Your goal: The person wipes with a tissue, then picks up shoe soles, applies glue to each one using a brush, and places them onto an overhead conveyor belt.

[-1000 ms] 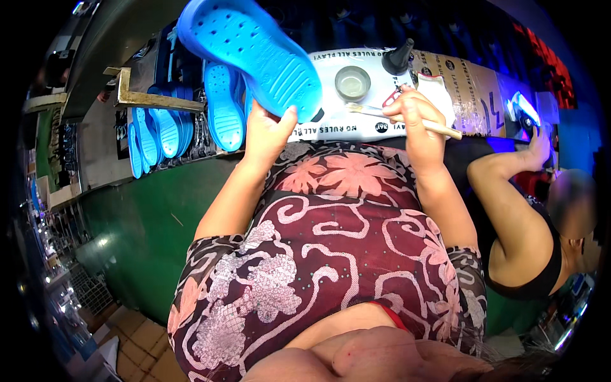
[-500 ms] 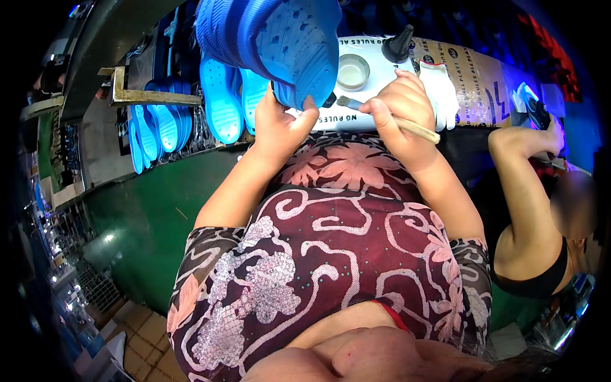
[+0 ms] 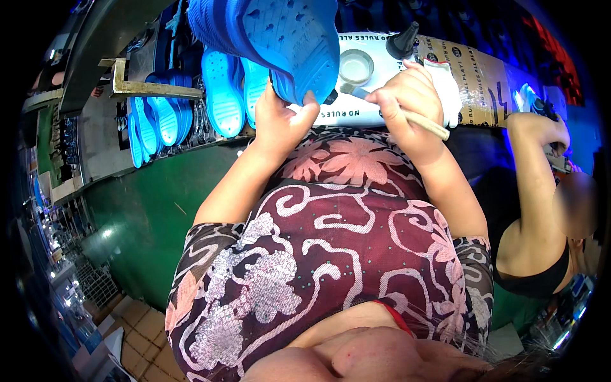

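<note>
At the upper centre my left hand (image 3: 285,124) is closed on the lower end of a blue foam shoe sole (image 3: 298,48), tilted up, its dimpled face toward the right. More ridged blue layers lie against its left side. My right hand (image 3: 412,102) grips a brush (image 3: 428,125) by its pale wooden handle. The brush's bristles point left, over the white printed sheet (image 3: 347,116) and apart from the sole. Just beyond the bristles stands a round shallow dish (image 3: 356,67). A small dark piece, too unclear to name, shows beside the sole's lower end.
Flat blue soles (image 3: 224,95) lie left of my left hand, with a stack of others (image 3: 167,114) by a metal bracket (image 3: 159,93). A black nozzle-topped bottle (image 3: 403,42), white cloth (image 3: 448,89) and brown printed cardboard (image 3: 474,86) are right. A co-worker's arm (image 3: 531,172) reaches in there.
My right hand and the brush have moved slightly right, away from the blue sole. My left hand keeps hold of the sole. The co-worker's arm has shifted.
</note>
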The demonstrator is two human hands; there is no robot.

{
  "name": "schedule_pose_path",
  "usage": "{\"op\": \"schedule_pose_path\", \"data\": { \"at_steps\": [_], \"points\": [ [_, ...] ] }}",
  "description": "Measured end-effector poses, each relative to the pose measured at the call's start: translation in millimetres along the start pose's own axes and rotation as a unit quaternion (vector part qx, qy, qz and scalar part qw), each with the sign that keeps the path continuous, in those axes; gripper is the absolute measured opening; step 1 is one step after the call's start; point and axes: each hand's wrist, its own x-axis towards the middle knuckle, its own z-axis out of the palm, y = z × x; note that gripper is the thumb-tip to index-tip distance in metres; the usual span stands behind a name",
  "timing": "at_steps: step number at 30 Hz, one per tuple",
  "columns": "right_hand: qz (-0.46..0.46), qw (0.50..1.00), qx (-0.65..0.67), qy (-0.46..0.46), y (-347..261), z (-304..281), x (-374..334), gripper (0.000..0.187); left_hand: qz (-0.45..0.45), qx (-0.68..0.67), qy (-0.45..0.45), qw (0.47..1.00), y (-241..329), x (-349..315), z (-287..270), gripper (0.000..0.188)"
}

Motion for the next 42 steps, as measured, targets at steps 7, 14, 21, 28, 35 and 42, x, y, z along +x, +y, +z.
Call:
{"op": "schedule_pose_path", "data": {
  "at_steps": [7,14,21,28,35,42],
  "points": [
    [-0.022,0.999,0.011,-0.039,-7.2,4.1,0.3,0.014,0.042,-0.005,0.004,0.999,-6.3,0.5,1.2,0.046],
    [-0.019,1.0,0.012,-0.008,-11.3,9.0,3.8,0.018,0.049,-0.002,0.033,0.998,-10.4,-1.6,4.6,0.037],
    [-0.015,1.0,0.006,-0.003,-8.6,6.5,1.5,0.014,0.123,0.004,0.041,0.991,-7.8,-0.1,6.5,0.034],
    [-0.047,0.999,0.0,-0.002,-14.6,12.5,3.8,0.012,0.122,0.001,0.04,0.992,-30.3,-7.0,6.4,0.022],
    [-0.005,0.997,0.063,0.043,-15.0,13.4,2.2,0.017,0.111,0.02,0.017,0.993,-25.3,-8.4,0.6,0.024],
    [0.003,0.996,0.036,0.083,-12.7,3.6,-2.6,0.016,0.19,0.123,-0.013,0.974,-13.2,8.3,-1.5,0.03]
  ]
}}
